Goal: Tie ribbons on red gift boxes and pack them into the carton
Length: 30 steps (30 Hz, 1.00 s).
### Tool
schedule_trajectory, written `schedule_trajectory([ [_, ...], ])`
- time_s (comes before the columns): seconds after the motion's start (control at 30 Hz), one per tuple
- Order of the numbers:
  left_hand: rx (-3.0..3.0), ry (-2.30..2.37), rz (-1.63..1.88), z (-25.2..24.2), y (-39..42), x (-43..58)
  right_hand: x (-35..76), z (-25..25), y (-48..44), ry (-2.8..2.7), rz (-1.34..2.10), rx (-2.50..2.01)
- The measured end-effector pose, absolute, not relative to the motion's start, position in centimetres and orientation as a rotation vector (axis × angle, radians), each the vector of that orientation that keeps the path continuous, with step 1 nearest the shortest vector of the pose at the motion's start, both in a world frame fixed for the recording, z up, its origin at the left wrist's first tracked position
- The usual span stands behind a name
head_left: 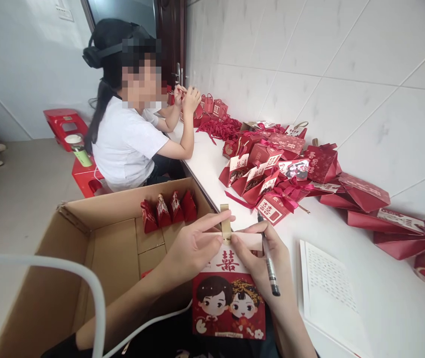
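- Counter (365, 308): white, along the tiled wall; a heap of red bags (272, 169) lies toward its far edge.
- Cardboard box (96, 248): open, just off the near edge.
- Gift bag (229, 303): held at the near edge; a red 囍 is printed above a cartoon couple.
- Left hand (193, 246): pinches the gold strip (226, 223) at the bag's top.
- Right hand (261, 253): presses the bag's top, with a pen (270, 266) clamped between its fingers.
- Judgement: the top closure is being set. The next move calls for keeping the strip centred and the pen tip off the paper.

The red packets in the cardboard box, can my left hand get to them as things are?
Probably yes. The cardboard box stands open beside the left hand, and nothing covers the red packets. But that hand is pinching the gift bag, so it would need to let go first.
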<state>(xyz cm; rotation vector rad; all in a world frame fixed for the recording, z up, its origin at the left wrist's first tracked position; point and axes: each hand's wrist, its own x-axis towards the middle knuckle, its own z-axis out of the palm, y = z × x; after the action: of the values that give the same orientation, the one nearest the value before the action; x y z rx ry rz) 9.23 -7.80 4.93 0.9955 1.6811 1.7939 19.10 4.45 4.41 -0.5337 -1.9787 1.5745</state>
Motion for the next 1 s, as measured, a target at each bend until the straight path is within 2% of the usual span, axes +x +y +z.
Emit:
schedule_trajectory([
  [0.17,0.998,1.743,1.783,5.1,-8.1,9.2,19.0,5.1,4.3,-2.023,1.485,-0.498],
  [0.43,0.914,1.504,1.675,4.6,-8.5,8.4,19.2,5.1,4.7,-1.963,1.645,-0.614],
  [0.73,0.911,1.568,1.719,4.2,-8.3,7.9,19.3,5.6,5.2,-1.894,1.648,-0.7],
  [1.0,0.815,1.646,1.857,4.0,-8.0,6.9,21.3,2.4,8.9,-1.944,1.069,-0.644],
])
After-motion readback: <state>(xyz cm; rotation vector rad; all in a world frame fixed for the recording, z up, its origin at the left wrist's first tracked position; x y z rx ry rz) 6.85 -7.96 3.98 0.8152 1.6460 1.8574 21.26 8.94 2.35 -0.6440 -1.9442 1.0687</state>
